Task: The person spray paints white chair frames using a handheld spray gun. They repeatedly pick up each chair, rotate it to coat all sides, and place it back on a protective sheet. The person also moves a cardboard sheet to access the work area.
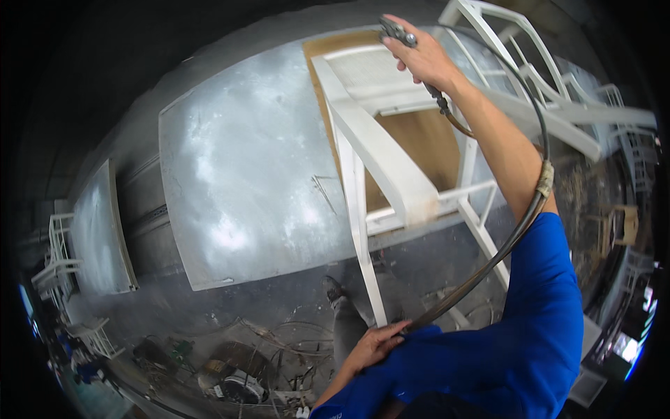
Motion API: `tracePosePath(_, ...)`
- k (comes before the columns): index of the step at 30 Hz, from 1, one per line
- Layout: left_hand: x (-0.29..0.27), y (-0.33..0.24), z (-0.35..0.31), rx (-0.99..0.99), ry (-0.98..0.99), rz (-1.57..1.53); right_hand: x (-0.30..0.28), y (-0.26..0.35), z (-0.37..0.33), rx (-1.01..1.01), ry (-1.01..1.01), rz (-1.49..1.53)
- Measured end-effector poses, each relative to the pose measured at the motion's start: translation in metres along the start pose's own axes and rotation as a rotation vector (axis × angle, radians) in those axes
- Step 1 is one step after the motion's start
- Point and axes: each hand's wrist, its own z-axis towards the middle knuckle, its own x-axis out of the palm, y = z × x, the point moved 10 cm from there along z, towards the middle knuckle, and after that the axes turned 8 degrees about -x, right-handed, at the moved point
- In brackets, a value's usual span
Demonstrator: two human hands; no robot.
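My right hand (422,59) is raised at the upper middle, its fingers wrapped round a small metal spray gun (398,31). Hoses run back from the gun along my right arm and are bound together near the elbow. My left hand (377,346) is low, close to my waist, with its fingers closed on the dark hose (457,297); the fingertips are partly hidden. Beneath and beyond the gun stands a white-coated chair frame (384,157) with a slatted or panelled part at its far end. Bare, unpainted-looking patches show near its front corner.
The chair frame rests on a brown board (412,143) at the right of a grey, paint-dusted table (251,167). More white frames (516,49) are stacked at the upper right. Coiled hoses and a round drum-like container (237,373) lie on the floor at the lower left.
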Motion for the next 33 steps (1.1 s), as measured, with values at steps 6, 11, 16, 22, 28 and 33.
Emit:
tracePosePath(6,0.017,0.015,-0.041,0.138,0.228,0.159,-0.081,0.048,-0.205,0.262,-0.169,-0.209)
tracePosePath(11,0.025,0.037,-0.102,0.165,0.371,0.257,-0.097,0.076,-0.390,0.269,-0.314,0.073)
tracePosePath(16,0.031,0.052,-0.145,0.165,0.407,0.336,-0.080,0.090,-0.499,0.446,-0.403,0.165)
tracePosePath(22,0.047,0.057,-0.163,0.121,0.416,0.410,-0.030,0.147,-0.530,0.244,-0.169,0.326)
tracePosePath(28,0.059,0.065,-0.163,0.026,0.375,0.398,-0.055,0.102,-0.561,0.346,-0.257,0.217)
tracePosePath(33,0.061,0.068,-0.165,-0.046,0.317,0.382,-0.022,0.018,-0.585,0.527,-0.234,0.194)
